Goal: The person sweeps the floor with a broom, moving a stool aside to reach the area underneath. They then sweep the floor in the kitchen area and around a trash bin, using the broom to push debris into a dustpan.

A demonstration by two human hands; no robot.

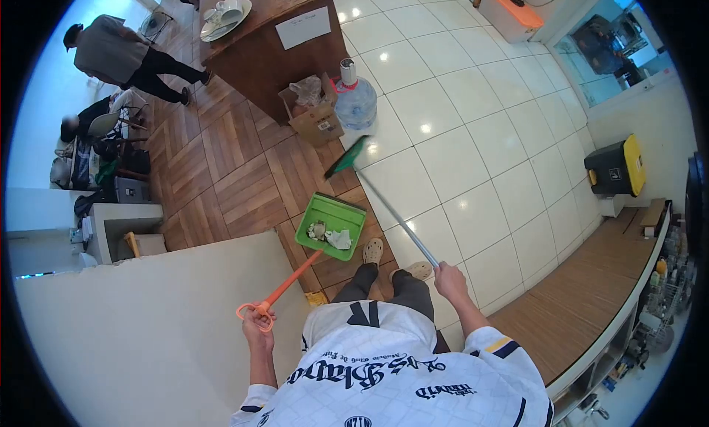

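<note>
— Underfoot, what kind of floor is it?

— Glossy white tiles (458, 132) cover most of the room and meet a patch of brown wooden parquet (236, 169) laid in a herringbone pattern. The person stands right at that border, in pale clogs.

— What is each hand doing?

— The left hand (257, 325) has its fingers clenched around the loop grip of a long orange handle, which runs down to a green plastic dustpan (331, 225) resting on the parquet just ahead of the feet. The right hand (448, 278) has its fingers wrapped around the thin grey metal pole of a broom (384, 205), whose green head (348, 155) is blurred near the edge of the tiles.

— Anything inside the dustpan?

— Yes, crumpled white paper and some small scraps, gathered toward its back wall.

— What stands around the broom head?

— Just beyond it sit an open cardboard box (316, 117) with a crinkled plastic bag inside and a clear blue water jug (355, 102), both against a dark wooden desk (258, 50). A tray with white cups rests on that desk, along with a white sheet.

— And elsewhere?

— A black and yellow bin (617, 169) stands by the right wall, well apart. Another person in grey (118, 54) walks on the parquet at far left.
</note>
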